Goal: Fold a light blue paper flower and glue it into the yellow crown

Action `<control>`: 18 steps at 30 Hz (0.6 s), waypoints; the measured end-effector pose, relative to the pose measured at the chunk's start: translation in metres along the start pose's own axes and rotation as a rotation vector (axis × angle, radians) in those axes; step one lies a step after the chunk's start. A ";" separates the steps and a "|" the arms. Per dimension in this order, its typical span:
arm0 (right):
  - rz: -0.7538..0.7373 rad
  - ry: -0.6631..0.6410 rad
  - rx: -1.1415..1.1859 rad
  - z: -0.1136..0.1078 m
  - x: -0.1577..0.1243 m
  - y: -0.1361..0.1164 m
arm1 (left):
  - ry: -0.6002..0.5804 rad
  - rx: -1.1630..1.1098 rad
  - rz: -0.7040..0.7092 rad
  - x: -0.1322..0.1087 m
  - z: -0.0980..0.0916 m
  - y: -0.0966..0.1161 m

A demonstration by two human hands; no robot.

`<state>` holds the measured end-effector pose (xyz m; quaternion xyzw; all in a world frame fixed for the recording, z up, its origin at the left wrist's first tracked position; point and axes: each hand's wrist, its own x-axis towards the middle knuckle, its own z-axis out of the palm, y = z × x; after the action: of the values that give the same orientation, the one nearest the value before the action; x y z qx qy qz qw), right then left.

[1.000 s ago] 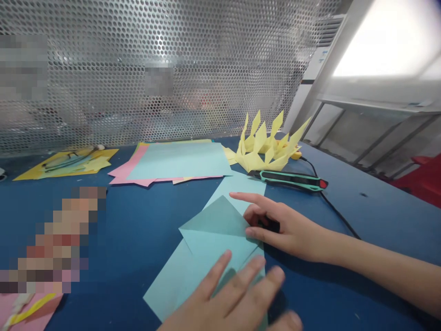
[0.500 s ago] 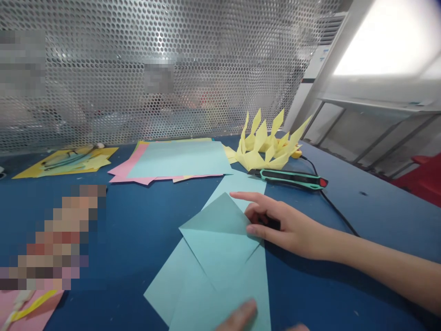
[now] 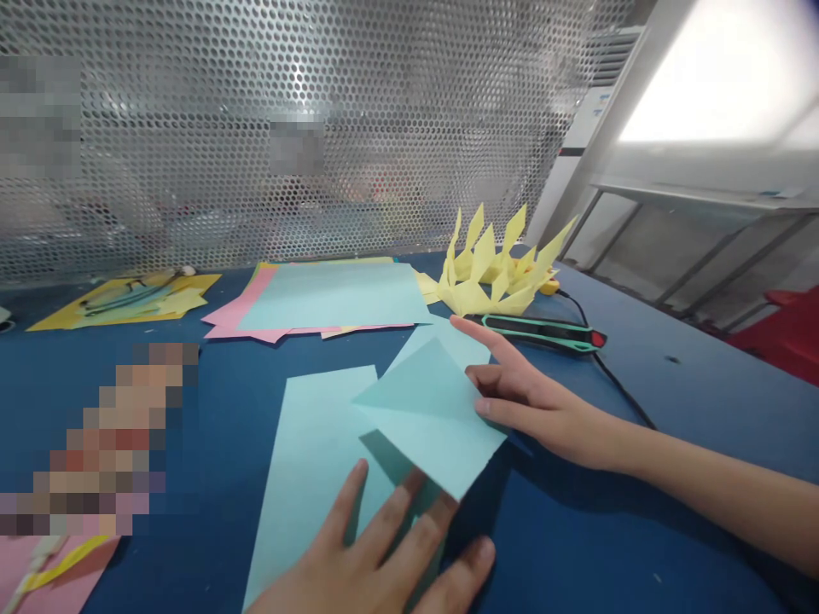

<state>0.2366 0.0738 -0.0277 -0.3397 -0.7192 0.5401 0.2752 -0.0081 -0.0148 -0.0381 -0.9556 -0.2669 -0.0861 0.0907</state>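
Observation:
My right hand [image 3: 543, 409] pinches the right side of a folded light blue paper [image 3: 435, 409] between thumb and curled fingers, its index finger pointing out. The paper is tilted, one lower flap partly raised from it. Below, my left hand [image 3: 377, 546] lies with fingers spread on a longer light blue sheet [image 3: 287, 477]. Some of its fingertips reach under or against the folded paper's lower edge; the contact is partly hidden. Another light blue piece [image 3: 441, 337] lies behind the folded paper.
A green and black utility knife [image 3: 543, 333] and a yellow folded-paper crown [image 3: 490, 277] sit beyond my right hand. A paper stack [image 3: 333, 294] lies at the back, before a perforated metal panel [image 3: 223, 128]. A dark cable [image 3: 627, 396] runs along the right. Pink paper [image 3: 77, 588] is lower left.
The folded paper has shifted right and lifted off the sheet beneath, with my right hand. My left hand has come further into view, and the long sheet has moved left.

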 end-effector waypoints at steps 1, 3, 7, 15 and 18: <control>0.010 -0.016 0.009 0.000 -0.001 0.000 | 0.023 -0.013 -0.005 0.004 -0.004 -0.002; 0.027 -0.029 0.022 -0.001 -0.002 -0.002 | 0.126 -0.095 -0.041 0.011 -0.014 -0.007; 0.050 -0.059 0.003 -0.003 -0.003 -0.005 | 0.160 -0.253 -0.174 0.020 -0.036 -0.015; -0.079 -0.154 -0.274 -0.005 -0.007 -0.005 | 0.305 0.040 -0.099 0.024 -0.021 -0.026; -0.159 -0.027 -0.611 -0.007 -0.002 -0.007 | 0.375 0.116 -0.039 0.024 -0.014 -0.025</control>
<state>0.2423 0.0748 -0.0190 -0.3422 -0.8759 0.2804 0.1923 -0.0027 0.0150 -0.0158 -0.9106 -0.2685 -0.2487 0.1919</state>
